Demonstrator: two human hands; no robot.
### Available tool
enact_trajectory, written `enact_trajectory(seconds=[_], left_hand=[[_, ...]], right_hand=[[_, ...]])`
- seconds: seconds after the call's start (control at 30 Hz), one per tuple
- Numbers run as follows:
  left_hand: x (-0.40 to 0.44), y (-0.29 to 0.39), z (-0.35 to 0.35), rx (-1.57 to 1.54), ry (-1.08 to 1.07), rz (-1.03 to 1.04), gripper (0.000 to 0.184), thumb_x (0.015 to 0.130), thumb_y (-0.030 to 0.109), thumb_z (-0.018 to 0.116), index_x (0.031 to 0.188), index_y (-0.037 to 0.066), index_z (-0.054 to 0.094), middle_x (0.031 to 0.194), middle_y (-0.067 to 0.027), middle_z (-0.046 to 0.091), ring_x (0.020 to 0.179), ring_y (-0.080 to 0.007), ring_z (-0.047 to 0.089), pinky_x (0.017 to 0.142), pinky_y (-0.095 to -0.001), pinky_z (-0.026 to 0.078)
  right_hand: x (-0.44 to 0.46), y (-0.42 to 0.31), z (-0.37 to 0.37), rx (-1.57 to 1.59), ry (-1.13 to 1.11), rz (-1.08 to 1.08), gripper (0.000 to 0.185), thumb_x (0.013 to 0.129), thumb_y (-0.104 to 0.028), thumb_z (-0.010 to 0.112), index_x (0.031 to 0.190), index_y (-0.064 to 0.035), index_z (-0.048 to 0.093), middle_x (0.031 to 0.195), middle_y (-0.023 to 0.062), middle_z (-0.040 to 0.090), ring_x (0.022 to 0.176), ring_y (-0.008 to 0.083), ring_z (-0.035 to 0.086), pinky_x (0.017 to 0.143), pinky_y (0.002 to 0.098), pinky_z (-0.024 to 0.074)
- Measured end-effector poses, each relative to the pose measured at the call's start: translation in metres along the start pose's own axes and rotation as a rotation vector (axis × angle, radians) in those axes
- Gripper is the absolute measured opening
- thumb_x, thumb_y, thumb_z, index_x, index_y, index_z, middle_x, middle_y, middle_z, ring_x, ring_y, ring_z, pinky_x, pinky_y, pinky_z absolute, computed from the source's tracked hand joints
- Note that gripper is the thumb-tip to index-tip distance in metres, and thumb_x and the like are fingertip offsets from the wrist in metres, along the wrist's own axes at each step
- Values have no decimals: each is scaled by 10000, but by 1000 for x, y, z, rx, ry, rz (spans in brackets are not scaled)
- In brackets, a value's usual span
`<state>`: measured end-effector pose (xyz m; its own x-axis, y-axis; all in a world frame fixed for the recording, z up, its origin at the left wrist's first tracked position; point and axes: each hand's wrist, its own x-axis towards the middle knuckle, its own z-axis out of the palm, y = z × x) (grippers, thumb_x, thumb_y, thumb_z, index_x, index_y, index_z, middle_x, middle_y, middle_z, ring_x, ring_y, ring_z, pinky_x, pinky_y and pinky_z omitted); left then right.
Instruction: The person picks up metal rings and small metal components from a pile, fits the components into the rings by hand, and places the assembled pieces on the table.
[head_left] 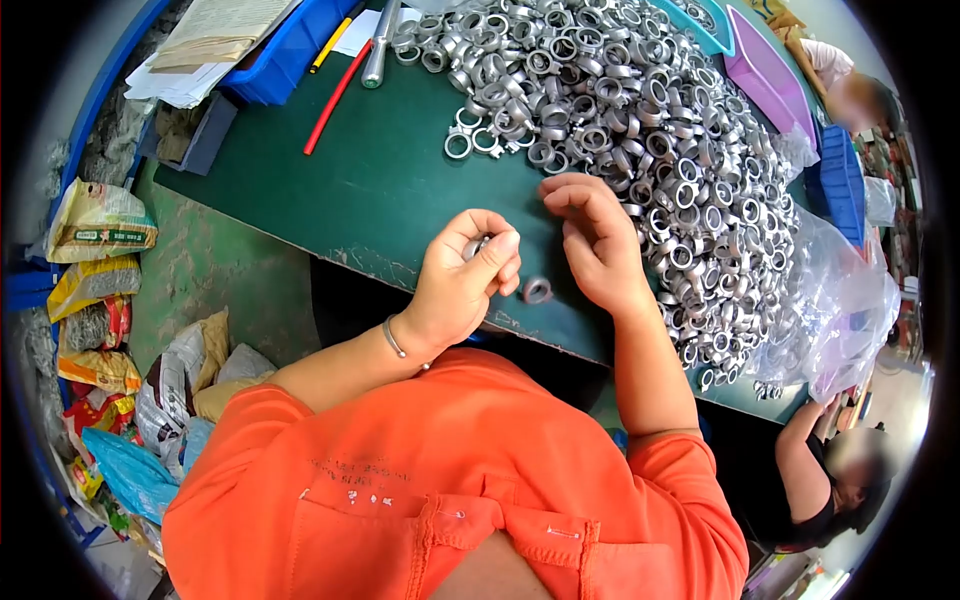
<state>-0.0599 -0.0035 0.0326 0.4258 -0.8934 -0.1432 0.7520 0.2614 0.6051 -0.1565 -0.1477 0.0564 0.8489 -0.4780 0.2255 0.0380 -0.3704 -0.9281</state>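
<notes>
Here's the green tabletop (370, 190); the ring heap (600, 90) crowds the right hand (600, 245), curled half-open, so a stray knuckle could topple rings. Left hand (460, 270) pinches a mostly hidden metal piece (480, 244). Loose ring (528, 291) between them, near the edge: one nudge could drop it.

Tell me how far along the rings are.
Done: can't tell; no lot is identifiable as finished. In hand: left hand pinches a small metal piece; right hand is open. Left: probably the loose ring near the table edge and the big ring pile.
</notes>
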Motion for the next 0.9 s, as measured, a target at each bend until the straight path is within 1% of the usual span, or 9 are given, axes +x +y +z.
enact_trajectory(seconds=[0.03, 0.1, 0.23, 0.43, 0.57, 0.63, 0.73, 0.8, 0.9], left_hand=[[0, 1, 1, 2, 3, 0, 62, 889, 80, 520, 925, 53, 477, 808, -30, 481, 646, -92, 440, 550, -227, 381], [0, 1, 1, 1, 13, -10, 59, 891, 82, 515, 922, 62, 469, 801, -28, 477, 639, -92, 436, 548, -225, 380], [0, 0, 1, 0, 0, 22, 55, 894, 83, 510, 921, 75, 462, 791, -27, 469, 632, -90, 428, 542, -220, 374], [0, 0, 4, 55, -34, 35, 32, 890, 77, 515, 907, 59, 494, 733, -20, 470, 606, -82, 422, 523, -207, 363], [-12, 7, 5, 329, -23, -146, 78, 863, 92, 568, 877, 25, 531, 662, -16, 489, 545, -54, 426, 457, -182, 338], [-18, 13, 5, 430, -99, -197, 82, 855, 92, 579, 875, 18, 552, 686, -20, 503, 542, -50, 430, 454, -181, 341], [-23, 16, 12, 542, -168, -222, 83, 827, 75, 613, 846, -5, 610, 759, -20, 535, 599, -56, 467, 498, -184, 375], [-23, 10, 8, 696, -277, 108, 83, 793, 77, 652, 831, 5, 634, 769, -8, 540, 643, -62, 499, 550, -187, 413], [-25, 11, 8, 985, -320, 340, 63, 760, 35, 659, 819, 19, 644, 833, -41, 544, 689, -104, 524, 603, -215, 444]], right_hand=[[1, -1, -3, -280, -8, -125, 322, 699, 164, 407, 942, -2, 539, 1007, 119, 540, 946, 234, 556, 770, 301, 461], [-1, -19, -8, -417, -7, -75, 178, 728, 28, 578, 900, -12, 557, 929, 131, 535, 831, 286, 566, 687, 327, 470], [-36, -48, -1, -512, -283, -13, 335, 677, -193, 718, 936, -49, 561, 884, 97, 525, 761, 294, 568, 630, 356, 475], [-58, -28, 13, -520, -99, -87, 252, 673, -79, 698, 874, -45, 550, 860, 96, 546, 719, 283, 556, 614, 348, 472], [-66, -26, 16, -293, 63, -43, 321, 668, -8, 705, 934, -43, 529, 889, 87, 557, 702, 197, 552, 592, 276, 467], [-71, -20, 24, 19, 202, -201, 395, 668, 51, 692, 1003, -33, 500, 961, 103, 541, 750, 161, 542, 597, 248, 470], [-75, -20, 30, 3, 211, -246, 462, 662, 82, 685, 1057, -25, 471, 1031, 136, 512, 803, 168, 537, 629, 252, 486], [-77, -21, 32, 30, 219, -232, 492, 669, 115, 646, 1099, -23, 450, 1053, 140, 500, 875, 181, 543, 678, 259, 494], [-78, -26, 33, 373, 228, -94, 483, 750, 131, 504, 1192, -14, 376, 1087, 132, 488, 983, 198, 538, 746, 266, 493]])
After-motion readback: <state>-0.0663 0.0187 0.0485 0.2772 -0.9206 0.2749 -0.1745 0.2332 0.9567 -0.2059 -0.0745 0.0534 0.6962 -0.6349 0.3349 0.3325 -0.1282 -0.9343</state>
